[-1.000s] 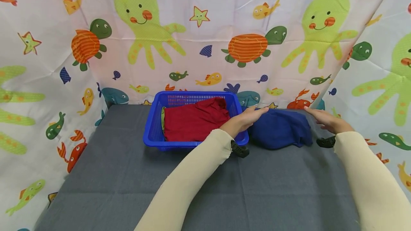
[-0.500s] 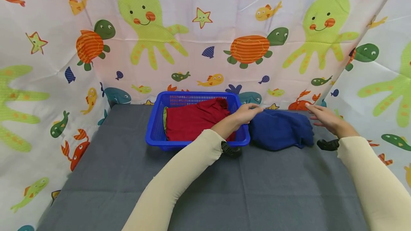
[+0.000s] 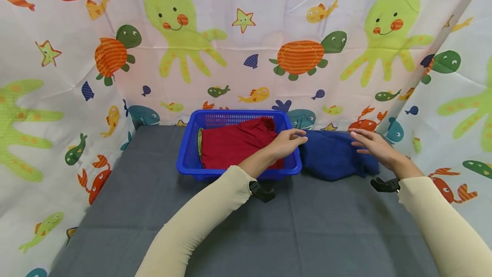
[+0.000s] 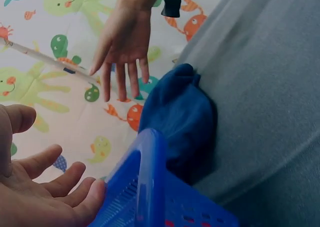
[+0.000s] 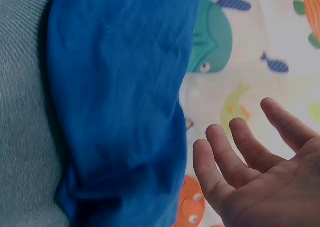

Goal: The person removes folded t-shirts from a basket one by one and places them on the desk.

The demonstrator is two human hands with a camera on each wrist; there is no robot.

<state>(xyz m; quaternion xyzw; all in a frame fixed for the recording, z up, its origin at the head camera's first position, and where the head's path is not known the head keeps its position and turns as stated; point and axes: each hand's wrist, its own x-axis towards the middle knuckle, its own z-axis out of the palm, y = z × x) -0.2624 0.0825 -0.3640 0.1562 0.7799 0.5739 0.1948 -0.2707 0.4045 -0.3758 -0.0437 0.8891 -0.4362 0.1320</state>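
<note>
Over the right rim of a blue plastic basket (image 3: 184,153) hovers my left hand (image 3: 286,143), its fingers loosely bent and holding nothing. Folded dark red cloth (image 3: 230,146) lies in the basket, with a strip of lime-green cloth (image 3: 200,142) showing at its left side. To the right of the basket, a crumpled dark blue cloth (image 3: 330,157) lies on the table. My right hand (image 3: 374,146) is above the blue cloth's right end, fingers spread and apart from it. The right wrist view shows the empty right palm beside the blue cloth (image 5: 120,102).
A grey cloth (image 3: 246,225) covers the table. Sea-animal printed curtains (image 3: 238,72) rise at the back and both sides, close behind the basket. Each wrist wears a black strap (image 3: 261,191).
Both hands have drawn back toward me, the left one shifting left over the basket rim and the right one inward above the blue cloth. The view has turned slightly. Basket and cloths stay put.
</note>
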